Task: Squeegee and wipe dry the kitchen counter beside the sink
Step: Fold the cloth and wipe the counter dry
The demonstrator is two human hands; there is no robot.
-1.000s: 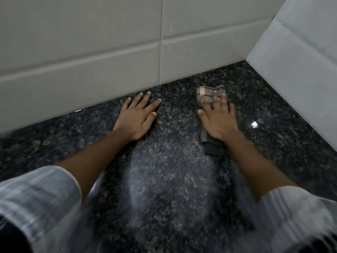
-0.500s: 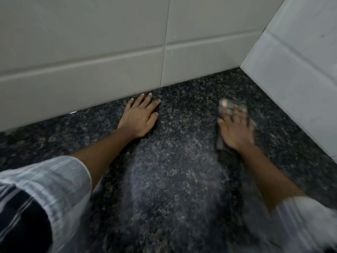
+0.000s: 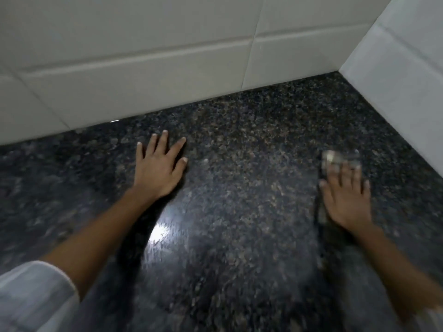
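A dark speckled granite counter [image 3: 239,176] fills the view. My left hand [image 3: 158,168] lies flat on it, palm down, fingers spread, holding nothing. My right hand [image 3: 345,197] presses flat on a folded grey cloth [image 3: 335,159] at the right side of the counter. The cloth's far end sticks out past my fingertips and a dark strip of it shows along the left of my palm. The right hand and cloth are blurred by motion.
White tiled wall [image 3: 143,68] runs along the back of the counter. A second tiled wall [image 3: 407,87] closes the right side, meeting the first in a corner at the far right. A bright light reflection [image 3: 159,232] shines on the counter beside my left forearm.
My right hand has slid the cloth to the right, away from my left hand and toward the right wall. My left hand has stayed flat in place.
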